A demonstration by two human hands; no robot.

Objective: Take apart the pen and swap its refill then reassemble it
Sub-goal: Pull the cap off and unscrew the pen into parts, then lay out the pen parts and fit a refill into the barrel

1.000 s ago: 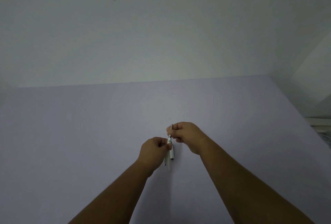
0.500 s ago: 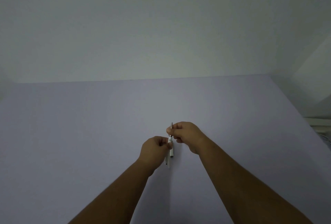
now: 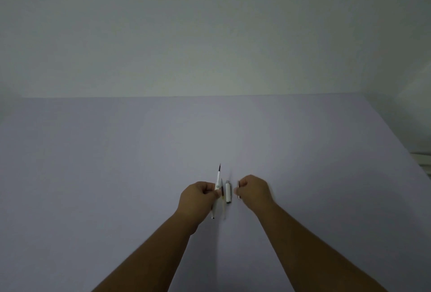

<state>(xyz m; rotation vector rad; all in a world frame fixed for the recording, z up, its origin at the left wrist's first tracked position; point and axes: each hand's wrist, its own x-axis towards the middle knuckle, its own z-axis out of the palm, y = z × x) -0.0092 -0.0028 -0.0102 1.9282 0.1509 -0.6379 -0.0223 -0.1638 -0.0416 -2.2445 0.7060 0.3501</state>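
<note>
The hands are now being held apart, no longer joined. The pen barrel (image 3: pixel 216 195) with its refill is being pinched by the left hand (image 3: pixel 198 198); a small silvery part (image 3: pixel 238 189) by the right hand (image 3: pixel 254 190). A white cap (image 3: pixel 228 191) is lying between them on the table (image 3: pixel 93 163), well clear of every edge.

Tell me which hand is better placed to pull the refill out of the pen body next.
Probably the right hand. The left hand already grips the pen body, with the refill sticking out; the right holds only a small piece, so it would set that down first.
</note>
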